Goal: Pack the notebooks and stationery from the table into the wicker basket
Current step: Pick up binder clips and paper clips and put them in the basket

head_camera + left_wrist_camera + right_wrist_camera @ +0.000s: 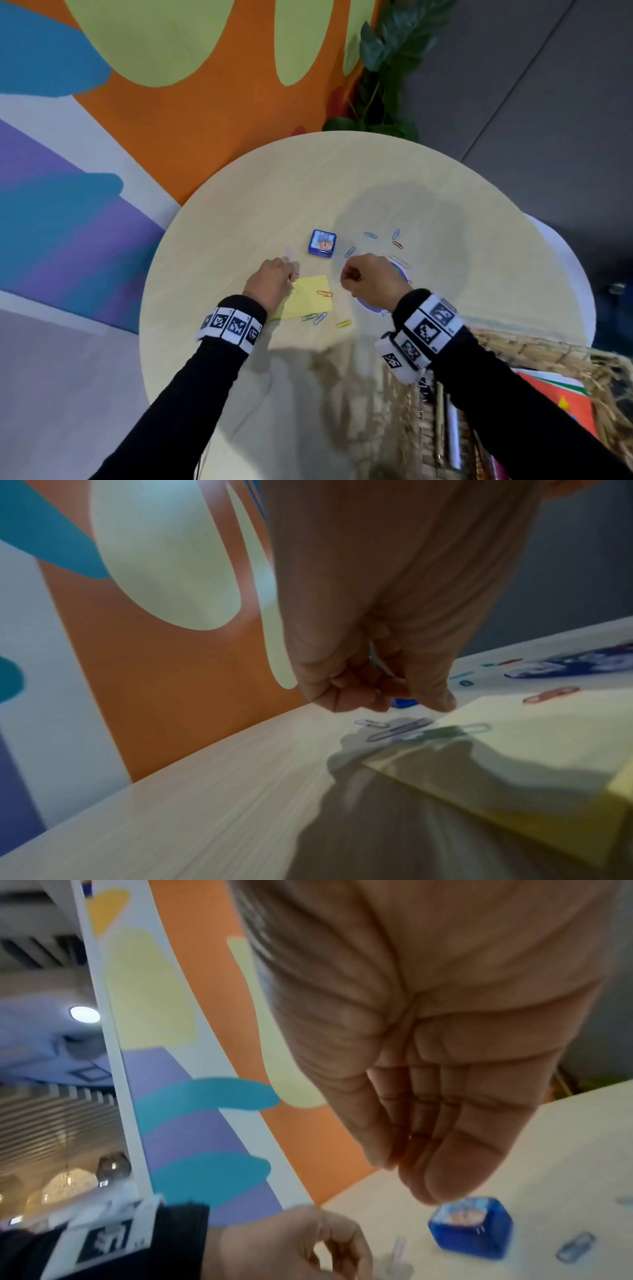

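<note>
On the round table [376, 178], my left hand [291, 274] hovers at the far left corner of a yellow sticky-note pad [310, 301]. In the left wrist view its fingers [349, 693] are curled into the palm round a light blue paper clip, and the thumb points down over two purple clips [397, 730]. My right hand [347, 275] hangs just above the table near a small blue box [322, 242]. Its fingers [445, 1150] are straight and close together, with nothing seen in them. The wicker basket [548, 349] at the lower right holds notebooks [561, 401].
Coloured paper clips lie scattered: an orange one [324, 293] on the pad, several in front of it [320, 318] and more behind my right hand [370, 235]. A blue and white disc [400, 270] lies under my right wrist. A plant [387, 68] stands behind the table.
</note>
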The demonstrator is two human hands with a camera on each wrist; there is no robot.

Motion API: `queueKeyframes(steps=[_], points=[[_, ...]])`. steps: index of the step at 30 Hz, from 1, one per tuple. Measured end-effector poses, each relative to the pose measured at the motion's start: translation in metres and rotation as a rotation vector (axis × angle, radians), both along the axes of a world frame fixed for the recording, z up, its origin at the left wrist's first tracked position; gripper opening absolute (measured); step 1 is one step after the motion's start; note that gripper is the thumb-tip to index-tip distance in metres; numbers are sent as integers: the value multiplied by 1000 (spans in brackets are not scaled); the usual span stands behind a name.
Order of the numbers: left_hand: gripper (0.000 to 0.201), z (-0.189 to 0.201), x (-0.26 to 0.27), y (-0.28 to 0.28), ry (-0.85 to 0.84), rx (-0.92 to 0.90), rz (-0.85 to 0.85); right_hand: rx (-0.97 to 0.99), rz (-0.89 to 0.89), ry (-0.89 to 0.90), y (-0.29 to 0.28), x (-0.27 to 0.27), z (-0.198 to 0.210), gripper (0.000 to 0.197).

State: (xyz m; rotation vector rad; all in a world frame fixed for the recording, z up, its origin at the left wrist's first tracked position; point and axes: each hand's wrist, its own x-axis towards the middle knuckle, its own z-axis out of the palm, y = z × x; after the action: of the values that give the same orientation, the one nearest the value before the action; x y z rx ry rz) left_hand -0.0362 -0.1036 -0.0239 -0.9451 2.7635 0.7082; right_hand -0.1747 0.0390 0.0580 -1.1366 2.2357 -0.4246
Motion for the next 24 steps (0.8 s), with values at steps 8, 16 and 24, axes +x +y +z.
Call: queueKeyframes(steps=[8,16,24], points=[[11,-24,-7,-20,-65,-62,-168,225,41,104,-52,12,-61,20],[25,-18,-12,-24,-255,-246,-397,407,118,155,-64,15,-87,25],[16,-18,-7,-19,-185,-282,-416,201,161,141,-35,0,-2,19]])
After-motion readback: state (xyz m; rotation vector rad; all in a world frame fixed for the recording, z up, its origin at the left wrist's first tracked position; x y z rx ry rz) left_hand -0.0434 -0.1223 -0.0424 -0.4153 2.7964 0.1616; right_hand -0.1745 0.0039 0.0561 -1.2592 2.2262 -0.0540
